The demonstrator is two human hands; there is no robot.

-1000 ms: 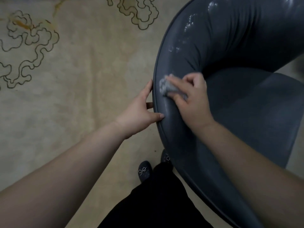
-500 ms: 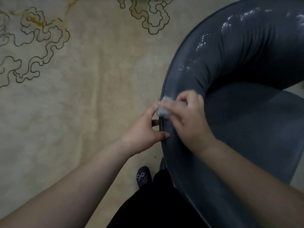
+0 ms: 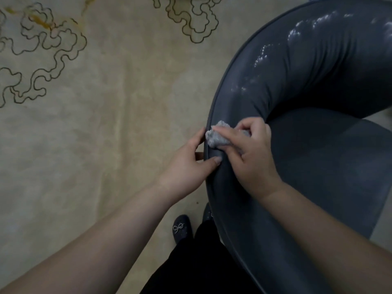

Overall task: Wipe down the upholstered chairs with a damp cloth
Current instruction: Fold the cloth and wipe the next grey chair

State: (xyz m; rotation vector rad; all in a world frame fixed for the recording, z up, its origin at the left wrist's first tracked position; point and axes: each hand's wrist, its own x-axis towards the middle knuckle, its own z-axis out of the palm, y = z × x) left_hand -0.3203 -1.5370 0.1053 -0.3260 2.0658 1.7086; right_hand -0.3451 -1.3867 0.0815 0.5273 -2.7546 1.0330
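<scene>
A dark grey upholstered chair [image 3: 297, 85] with a curved padded back fills the right side; wet streaks shine along its top. My right hand [image 3: 252, 158] presses a small bunched grey cloth [image 3: 218, 137] against the outer rim of the backrest. My left hand [image 3: 191, 164] grips that same rim from the outside, thumb on top and fingers behind the edge, just below the cloth. The seat [image 3: 331, 166] lies to the right of my right hand.
A beige carpet [image 3: 106, 124] with dark swirling outline patterns covers the floor on the left. My dark shoe [image 3: 181, 228] and black trouser leg [image 3: 201, 264] stand close against the chair's back at the bottom.
The cloth and my right hand have slid outward from the backrest's top to its outer rim. My left hand kept its grip on the rim. The view has shifted, so the chair sits lower right.
</scene>
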